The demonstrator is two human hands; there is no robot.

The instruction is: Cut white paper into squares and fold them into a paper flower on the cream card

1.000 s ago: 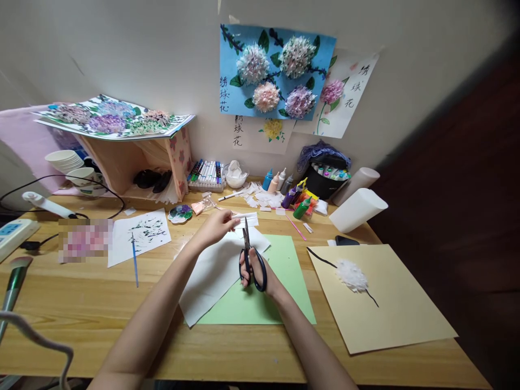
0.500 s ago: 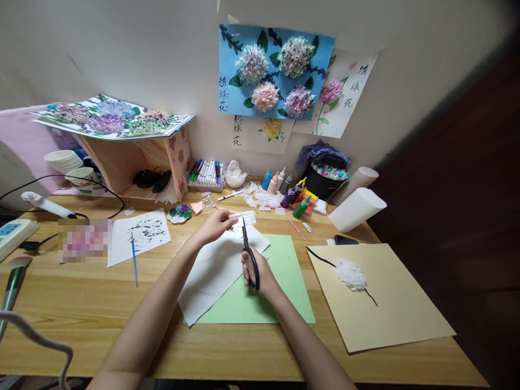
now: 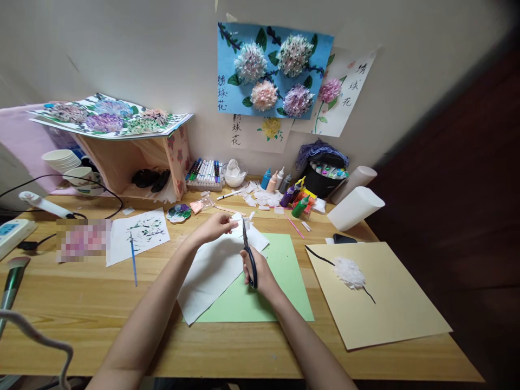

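Note:
My left hand (image 3: 217, 225) pinches a small strip of white paper (image 3: 240, 224), held up over the table. In my right hand (image 3: 258, 271) is a pair of black-handled scissors (image 3: 248, 254), blades pointing up and away from me across the strip's right part. A white sheet (image 3: 211, 276), possibly tissue, lies beneath the hands. It partly covers a green sheet (image 3: 280, 292). To the right, a cream board (image 3: 390, 314) carries a white fluffy paper flower (image 3: 349, 272) with a black line as its stem.
Behind my hands lie white paper scraps (image 3: 264, 197), paint bottles (image 3: 300, 206) and a marker tray (image 3: 206, 176). At left are a paint-marked sheet (image 3: 138, 235), a blue brush (image 3: 133, 262) and a palette (image 3: 179, 213). A white roll (image 3: 355, 208) stands at right.
The scissor blades have closed further on the strip. Its right part, flat and whole before, now shows as small pieces near the blade tips. Both hands have barely shifted.

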